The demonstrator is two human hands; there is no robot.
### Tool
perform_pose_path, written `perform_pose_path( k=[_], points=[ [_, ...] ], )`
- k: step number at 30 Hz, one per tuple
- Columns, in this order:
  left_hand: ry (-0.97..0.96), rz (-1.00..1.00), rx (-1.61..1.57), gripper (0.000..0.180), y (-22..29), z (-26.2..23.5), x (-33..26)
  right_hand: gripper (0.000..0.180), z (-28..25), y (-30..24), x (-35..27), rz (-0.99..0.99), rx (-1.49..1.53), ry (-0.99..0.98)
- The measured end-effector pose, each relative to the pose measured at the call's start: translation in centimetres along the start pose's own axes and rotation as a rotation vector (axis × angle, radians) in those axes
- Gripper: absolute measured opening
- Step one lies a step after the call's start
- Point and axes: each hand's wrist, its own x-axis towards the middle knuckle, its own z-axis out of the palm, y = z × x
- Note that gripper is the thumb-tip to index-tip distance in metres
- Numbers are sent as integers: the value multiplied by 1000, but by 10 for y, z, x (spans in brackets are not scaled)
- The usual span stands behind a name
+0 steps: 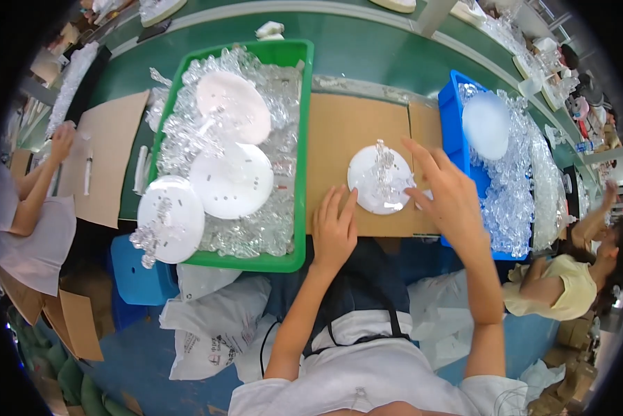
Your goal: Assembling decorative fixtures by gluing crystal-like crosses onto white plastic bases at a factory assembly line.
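A round white disc [368, 186] lies on the cardboard sheet in front of me. Clear plastic pieces [383, 163] rest on it, and their exact shape is hard to make out. My left hand [336, 229] lies flat on the cardboard with its fingers stretched out, the fingertips close to the disc's left edge. On the other side, my right hand [449, 193] hovers by the disc's right edge, thumb and index finger spread apart. A small white object [424, 197] shows beside the right thumb; whether the hand touches it I cannot tell.
At left, a green bin [303, 159] holds clear plastic pieces and several white discs [232, 180]. A blue bin [454, 132] of clear pieces, with a whitish disc [485, 125] over it, stands at right. Brown cardboard [332, 132] covers the bench. Other people work on both sides.
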Motion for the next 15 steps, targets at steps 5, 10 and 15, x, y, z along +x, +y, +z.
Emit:
perform_pose_path(
  k=[5,10,15],
  points=[
    [57,13,-10,43,0,7,-2,24,19,34,73,-739,-381,-168],
    [61,-6,20,41,-3,8,-5,6,16,76,149,-708,-640,-352],
    [72,15,98,42,-4,10,-5,8,1,124,248,-423,-637,-303]
  ],
)
